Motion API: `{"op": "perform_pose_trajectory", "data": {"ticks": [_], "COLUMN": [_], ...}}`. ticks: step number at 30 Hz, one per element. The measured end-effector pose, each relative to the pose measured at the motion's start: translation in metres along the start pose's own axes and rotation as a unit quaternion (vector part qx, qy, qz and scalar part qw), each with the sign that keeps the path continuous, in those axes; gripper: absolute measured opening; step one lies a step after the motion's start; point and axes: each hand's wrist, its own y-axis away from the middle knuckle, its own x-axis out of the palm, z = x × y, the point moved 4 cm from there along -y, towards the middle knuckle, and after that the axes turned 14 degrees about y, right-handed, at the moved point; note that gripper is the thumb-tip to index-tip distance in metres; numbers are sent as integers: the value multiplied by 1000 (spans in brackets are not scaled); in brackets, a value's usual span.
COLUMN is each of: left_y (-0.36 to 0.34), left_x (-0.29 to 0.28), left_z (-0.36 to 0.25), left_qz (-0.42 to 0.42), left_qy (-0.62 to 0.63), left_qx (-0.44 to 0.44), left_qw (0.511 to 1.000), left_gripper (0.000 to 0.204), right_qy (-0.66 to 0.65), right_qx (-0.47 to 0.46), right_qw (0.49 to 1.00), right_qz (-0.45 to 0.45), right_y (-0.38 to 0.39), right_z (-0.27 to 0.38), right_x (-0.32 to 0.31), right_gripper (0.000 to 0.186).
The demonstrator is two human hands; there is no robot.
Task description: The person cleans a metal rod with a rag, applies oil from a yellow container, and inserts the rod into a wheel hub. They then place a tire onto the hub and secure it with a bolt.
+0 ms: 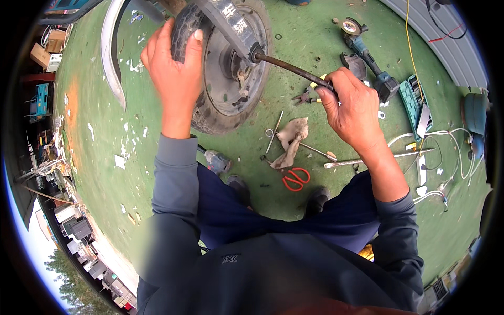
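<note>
My right hand (354,107) is closed around the handle end of a long dark socket wrench (294,68). The other end of the wrench meets the axle nut (256,54) at the bottom of a grey fork leg (228,26) with white markings. Behind the fork leg stands a small wheel with a worn black tyre (212,119) and a dusty grey rim (252,86). My left hand (176,73) lies against the tyre's tread, its thumb and fingers apart. A curved silver mudguard (107,58) rises left of that hand.
On the green floor lie a cordless angle grinder (367,58), pliers (304,97), a rag (290,142), red-handled scissors (296,179), a long metal bar (378,158) and a power tool (216,161). An open teal tool case (415,113) and white cables (457,134) are at right.
</note>
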Motion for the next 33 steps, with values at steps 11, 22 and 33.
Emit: {"op": "perform_pose_trajectory", "data": {"ticks": [11, 22, 33], "left_y": [-27, -10, -26], "left_x": [27, -13, -19], "left_z": [-10, 0, -1], "left_qz": [94, 41, 38], "left_qy": [48, 92, 119], "left_qx": [-53, -163, -79], "left_qw": [993, 981, 989], "left_gripper": [63, 40, 36], "right_qy": [22, 68, 136], "right_qx": [59, 85, 48], "right_qw": [996, 985, 977], "right_qz": [66, 137, 158], "right_y": [1, -3, -13], "right_z": [14, 32, 43], "right_x": [-4, -16, -24], "right_gripper": [29, 22, 22]}}
